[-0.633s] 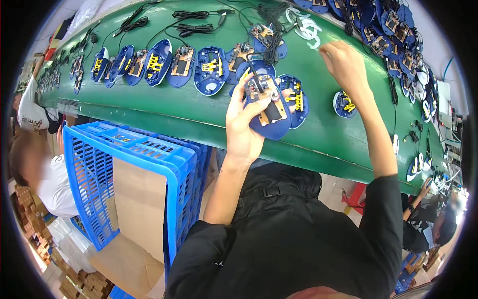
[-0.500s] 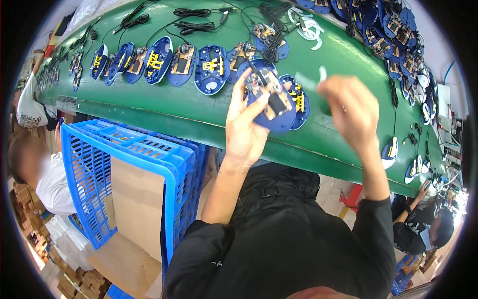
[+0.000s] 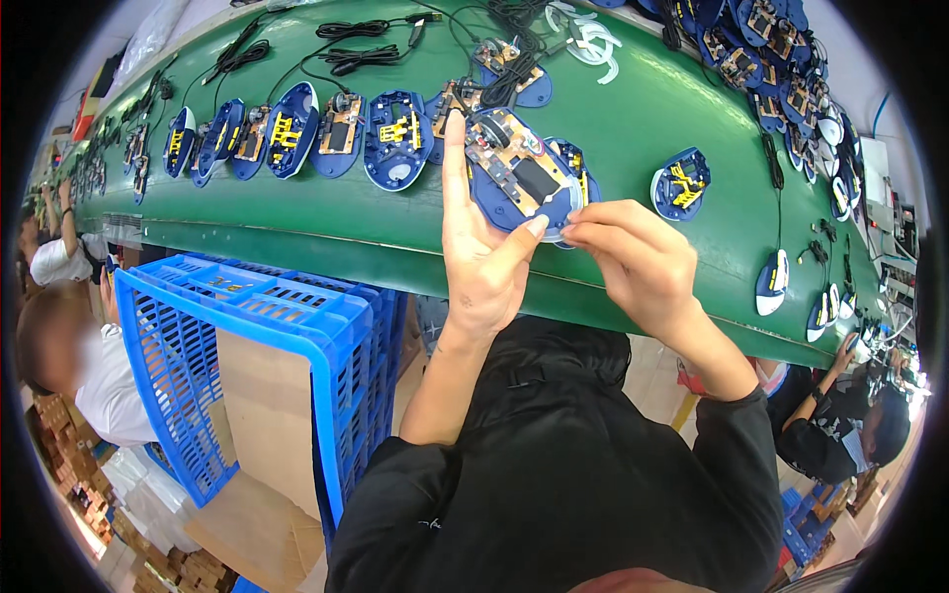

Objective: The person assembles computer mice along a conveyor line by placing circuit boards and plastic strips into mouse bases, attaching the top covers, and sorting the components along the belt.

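Note:
My left hand [image 3: 482, 272] grips the blue base of a computer mouse [image 3: 496, 205], its thumb on the near rim. A tan circuit board [image 3: 535, 178] with a dark chip and a scroll wheel sits in that base. My right hand [image 3: 641, 259] pinches a curved translucent white strip [image 3: 575, 194] against the base's near right edge. Its fingertips hide one end of the strip. Partly behind the held base lies a blue mouse shell with yellow parts [image 3: 591, 185]. Several similar white strips [image 3: 596, 44] lie beyond on the green conveyor belt [image 3: 633, 119].
Mouse halves [image 3: 398, 138] line the belt to the left, with coiled black cables [image 3: 361, 57] behind. Another mouse shell [image 3: 681, 185] lies to the right, near a pile of mouse parts [image 3: 791, 94]. A blue crate [image 3: 341, 336] stands at near left. People [image 3: 860, 430] are on both sides.
My right hand has come left and down with the white strip, which now lies along the base's edge. The base is tilted differently. A mouse shell at right has come into sight.

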`<state>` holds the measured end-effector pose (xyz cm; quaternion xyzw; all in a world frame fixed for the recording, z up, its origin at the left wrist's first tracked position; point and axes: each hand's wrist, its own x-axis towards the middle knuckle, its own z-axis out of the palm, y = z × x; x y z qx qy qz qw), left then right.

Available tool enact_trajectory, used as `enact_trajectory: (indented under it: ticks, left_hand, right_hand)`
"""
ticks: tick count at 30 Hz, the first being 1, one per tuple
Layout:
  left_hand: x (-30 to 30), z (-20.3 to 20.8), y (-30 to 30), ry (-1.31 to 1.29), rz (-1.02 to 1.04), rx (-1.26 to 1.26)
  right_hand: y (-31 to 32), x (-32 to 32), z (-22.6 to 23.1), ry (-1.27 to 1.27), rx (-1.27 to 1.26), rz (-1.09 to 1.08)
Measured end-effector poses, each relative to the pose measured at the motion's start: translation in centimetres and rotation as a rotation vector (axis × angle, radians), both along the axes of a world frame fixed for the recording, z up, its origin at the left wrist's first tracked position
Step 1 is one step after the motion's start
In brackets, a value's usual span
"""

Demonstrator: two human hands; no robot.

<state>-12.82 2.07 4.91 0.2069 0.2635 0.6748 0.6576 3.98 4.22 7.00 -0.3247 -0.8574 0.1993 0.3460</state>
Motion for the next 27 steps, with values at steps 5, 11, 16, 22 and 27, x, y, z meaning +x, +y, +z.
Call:
enact_trajectory:
  ticks: [5,11,16,22,27]
  left_hand:
    - [-0.3,-0.5,0.1,-0.030,-0.035,0.016]
    - [0.8,-1.1,-0.3,0.269,0.018,-0.163]
    - [1.2,-2.9,-0.7,0.379,0.013,-0.197]
    - [3.0,-2.4,-0.9,0.302,-0.209,-0.107]
    - [4.3,-2.1,-0.7,0.309,-0.258,-0.078]
  right_hand:
    - [-1.0,-1.6,0.2,0.578,-0.937,-0.322]
    - [-1.0,-0.8,-1.2,0.719,-1.110,-0.416]
    - [-1.2,0.8,-1.7,0.710,-1.161,-0.388]
    - [-2.0,3.4,-2.0,0.675,-1.021,-0.389]
    - [-2.2,4.6,-2.0,0.723,-1.098,-0.408]
